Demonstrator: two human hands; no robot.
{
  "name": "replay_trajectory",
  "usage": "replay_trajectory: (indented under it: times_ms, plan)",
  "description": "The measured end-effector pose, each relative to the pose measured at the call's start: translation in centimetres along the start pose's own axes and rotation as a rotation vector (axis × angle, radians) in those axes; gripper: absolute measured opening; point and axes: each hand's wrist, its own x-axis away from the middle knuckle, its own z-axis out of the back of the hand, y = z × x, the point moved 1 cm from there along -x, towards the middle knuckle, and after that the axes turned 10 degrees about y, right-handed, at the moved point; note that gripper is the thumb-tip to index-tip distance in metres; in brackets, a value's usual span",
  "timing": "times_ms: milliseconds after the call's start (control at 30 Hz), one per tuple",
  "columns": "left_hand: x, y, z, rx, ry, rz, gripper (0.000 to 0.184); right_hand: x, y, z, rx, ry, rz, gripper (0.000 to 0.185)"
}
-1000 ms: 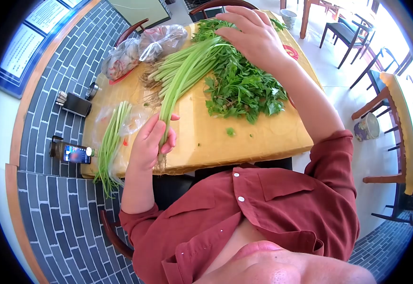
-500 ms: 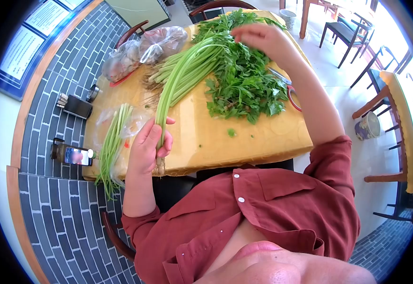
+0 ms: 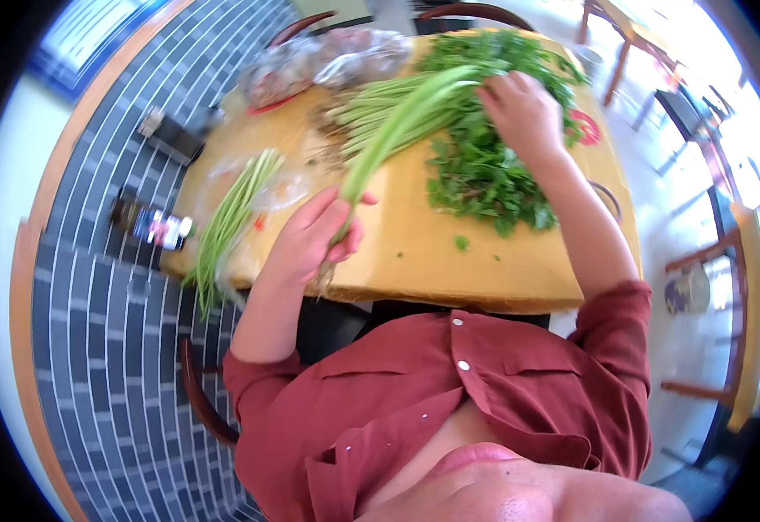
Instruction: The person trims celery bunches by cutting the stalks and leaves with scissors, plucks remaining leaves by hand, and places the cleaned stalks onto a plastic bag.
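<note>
My left hand (image 3: 319, 235) is closed round the root end of a bunch of celery (image 3: 397, 126), whose pale green stalks arch up and to the right. At the bunch's far end, my right hand (image 3: 524, 109) has its fingers bent in against the celery tops; the fingertips are partly hidden. Under and beyond it lies a heap of celery leaves (image 3: 484, 178). More celery stalks (image 3: 380, 117) with roots lie behind the held bunch. Bare, leafless stalks (image 3: 236, 204) rest on a clear plastic bag at the table's left edge.
Filled plastic bags (image 3: 328, 65) stand at the back left of the yellow-covered table (image 3: 415, 252). Scissors with a red handle (image 3: 585, 128) lie right of the leaves. A phone (image 3: 158, 228) and a black holder (image 3: 171, 135) are by the brick wall. Chairs stand round about.
My right hand has come down and closer, with its fingers more bent at the celery tops. The held bunch leans further right. The whole view has shifted and tilted.
</note>
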Motion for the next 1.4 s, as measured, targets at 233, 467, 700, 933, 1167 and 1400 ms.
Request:
replay_trajectory:
  times_ms: [233, 467, 700, 933, 1167, 1400]
  plan:
    - [0.2, 0.1, 0.7, 0.056, -0.072, -0.04, 0.032, 0.1, 0.0, 0.4, -0.12, -0.052, -0.14, 0.016]
    - [0.2, 0.0, 1.0, 0.063, -0.084, -0.03, 0.036, -0.4, 1.1, 1.4, -0.102, -0.007, 0.058, 0.01]
    - [0.3, 0.0, 0.8, 0.071, -0.097, -0.016, 0.037, -0.8, 1.8, 1.6, 0.056, -0.002, 0.318, 0.013]
    - [0.2, -0.3, 0.5, 0.053, -0.104, -0.005, 0.036, -1.5, 3.3, 0.9, -0.087, -0.043, -0.083, 0.015]
    - [0.9, 0.8, 0.3, 0.0, 0.018, 0.025, 0.035, -2.5, 6.9, 1.8, -0.443, -0.12, -0.734, 0.029]
    - [0.9, 0.7, 2.1, 0.086, 0.058, -0.077, 0.035, -1.2, 5.1, 2.5, -0.46, -0.312, -0.289, 0.03]
